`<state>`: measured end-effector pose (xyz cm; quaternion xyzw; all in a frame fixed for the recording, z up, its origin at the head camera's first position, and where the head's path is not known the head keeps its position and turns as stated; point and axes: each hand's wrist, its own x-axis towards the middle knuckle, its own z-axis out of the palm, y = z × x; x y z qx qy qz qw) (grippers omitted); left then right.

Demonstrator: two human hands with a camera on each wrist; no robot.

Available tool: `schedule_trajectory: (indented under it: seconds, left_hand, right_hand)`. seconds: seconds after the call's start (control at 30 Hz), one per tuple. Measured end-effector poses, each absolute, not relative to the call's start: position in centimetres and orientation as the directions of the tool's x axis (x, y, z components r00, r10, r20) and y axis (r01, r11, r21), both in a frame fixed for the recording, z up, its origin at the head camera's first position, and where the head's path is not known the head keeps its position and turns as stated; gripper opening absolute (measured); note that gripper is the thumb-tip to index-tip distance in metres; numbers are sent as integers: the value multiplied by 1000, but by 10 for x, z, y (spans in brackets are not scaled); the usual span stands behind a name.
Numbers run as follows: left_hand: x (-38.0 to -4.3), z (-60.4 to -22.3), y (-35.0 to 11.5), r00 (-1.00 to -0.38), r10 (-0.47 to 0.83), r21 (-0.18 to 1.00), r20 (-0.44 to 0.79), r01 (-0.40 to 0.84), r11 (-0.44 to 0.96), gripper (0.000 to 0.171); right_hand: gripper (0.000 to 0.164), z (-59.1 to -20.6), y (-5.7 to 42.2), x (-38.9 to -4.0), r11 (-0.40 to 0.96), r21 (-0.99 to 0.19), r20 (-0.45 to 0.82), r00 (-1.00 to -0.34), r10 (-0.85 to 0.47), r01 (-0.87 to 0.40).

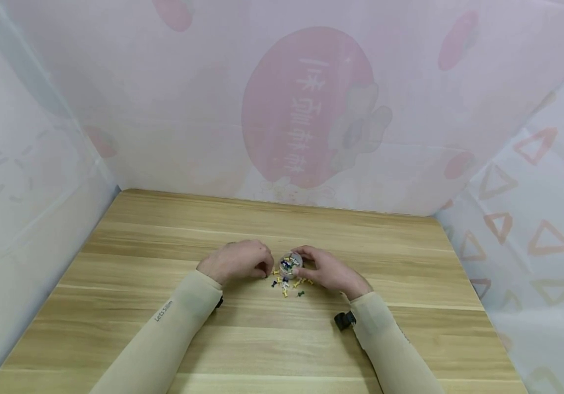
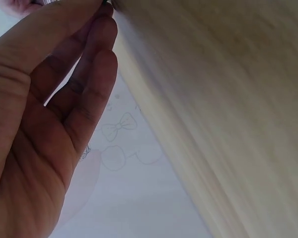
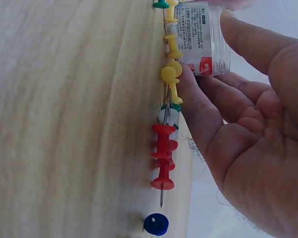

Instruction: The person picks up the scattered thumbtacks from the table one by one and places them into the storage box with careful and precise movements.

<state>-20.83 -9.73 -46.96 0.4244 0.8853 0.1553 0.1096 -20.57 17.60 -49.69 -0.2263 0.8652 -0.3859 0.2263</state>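
Note:
A small clear jar [image 3: 196, 37] with a printed label stands on the table, holding push pins of mixed colours. My right hand [image 1: 328, 269] grips it, thumb at the rim and fingers around the far side. Just left of the jar is my left hand [image 1: 240, 260], its thumb and fingertips pinching a green push pin [image 2: 105, 2] close to the tabletop; most of that pin is hidden by the fingers. Loose push pins lie in front of the jar, among them yellow pins [image 3: 174, 47], red pins [image 3: 163, 141] and a blue pin [image 3: 156, 224].
The wood-grain table [image 1: 163, 235] meets a pale printed sheet [image 1: 188, 137] along its back edge, with similar sheets at both sides. A lone green pin [image 1: 301, 294] lies nearest to me in the scatter.

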Motion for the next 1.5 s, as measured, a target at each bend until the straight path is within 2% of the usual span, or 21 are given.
schedule_trajectory:
  seconds: [0.27, 0.5, 0.77, 1.07, 1.5]
  left_hand:
    - [-207, -469, -97, -639, 765, 382, -82, 689, 616, 19]
    - [-206, -467, -98, -705, 706, 366, -75, 639, 677, 22]
    - [-210, -459, -92, -716, 698, 349, -6, 653, 672, 17]
    - [-200, -451, -81, -768, 640, 356, 33, 607, 710, 8]
    - [-191, -462, -61, -732, 668, 351, 131, 665, 660, 7]
  right_hand:
    - [56, -495, 174, -205, 597, -768, -206, -793, -573, -231]
    - [55, -496, 174, -204, 595, -759, -181, -793, -582, -264]
    - [56, -495, 174, -203, 597, -759, -185, -795, -578, -258]
    - [56, -496, 175, -204, 617, -747, -203, -799, -565, -247]
    - [57, -494, 176, -202, 633, -734, -208, -806, -554, -246]
